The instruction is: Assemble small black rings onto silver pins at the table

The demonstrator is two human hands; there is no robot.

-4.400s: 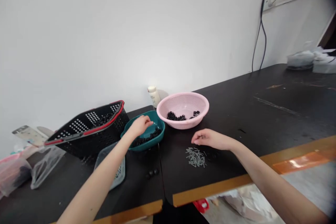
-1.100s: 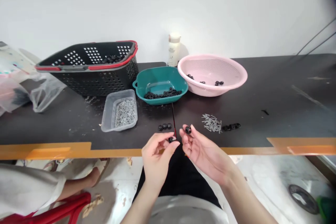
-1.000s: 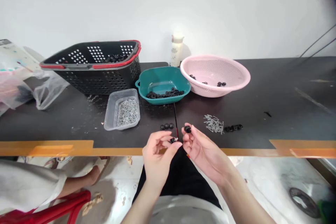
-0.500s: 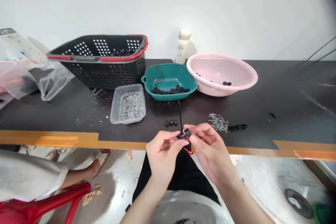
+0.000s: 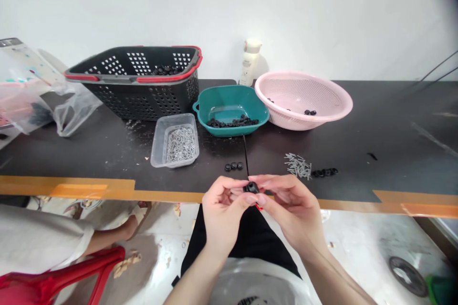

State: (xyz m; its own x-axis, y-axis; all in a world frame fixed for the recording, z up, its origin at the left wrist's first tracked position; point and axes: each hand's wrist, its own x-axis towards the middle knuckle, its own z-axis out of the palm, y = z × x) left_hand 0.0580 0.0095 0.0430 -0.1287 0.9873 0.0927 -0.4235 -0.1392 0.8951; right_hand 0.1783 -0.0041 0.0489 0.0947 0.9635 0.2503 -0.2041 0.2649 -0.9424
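Both hands are together in front of the teal plastic tray (image 5: pixel 229 129), just above the orange-taped edge of the black table (image 5: pixel 93 186). The left hand (image 5: pixel 225 214) and the right hand (image 5: pixel 293 212) hold one small black round piece (image 5: pixel 251 188) between them. The grip is very narrow: the fingertips press on it from two sides, so a good part of the piece is hidden. A thin black rod (image 5: pixel 245 155) goes up from this piece toward the tray, but I cannot tell if the two are really joined. A small red tip (image 5: pixel 258 207) shows just under the right hand. Close in front of the tray, three black rings (image 5: pixel 234 166) lie on the table, and a pile of grey pins (image 5: pixel 298 166) lies farther to its right.
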